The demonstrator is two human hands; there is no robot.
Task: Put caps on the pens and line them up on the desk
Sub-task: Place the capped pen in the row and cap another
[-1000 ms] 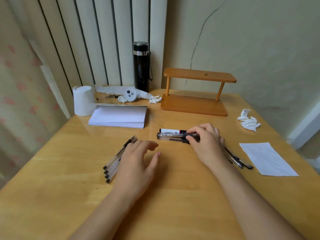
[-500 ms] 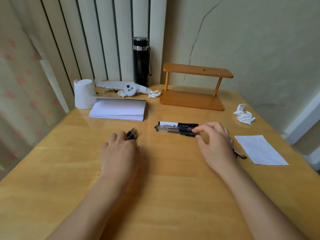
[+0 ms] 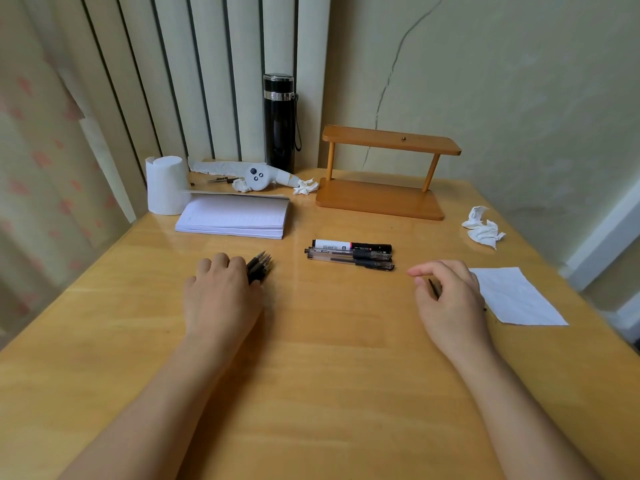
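Three capped pens [image 3: 349, 255] lie side by side in a row at the desk's middle: a white-and-black marker at the back and two clear pens in front of it. Left of them, my left hand [image 3: 221, 296] rests palm down on a bundle of uncapped pens [image 3: 260, 267]. Only their black grips and tips stick out past my curled fingers, and the grip itself is hidden. My right hand [image 3: 446, 299] hovers right of the row with thumb and forefinger slightly apart. A thin black cap [image 3: 433, 287] shows under its fingers; the other caps are hidden beneath it.
A white sheet of paper [image 3: 516, 297] lies right of my right hand, with a crumpled tissue [image 3: 483, 230] behind it. Along the back stand a notepad [image 3: 235, 220], a paper roll [image 3: 166, 188], a black flask [image 3: 278, 123] and a wooden shelf [image 3: 381, 199].
My right hand left the row of capped pens and moved right and toward me, over the caps. My left hand settled onto the uncapped pens and stays there.
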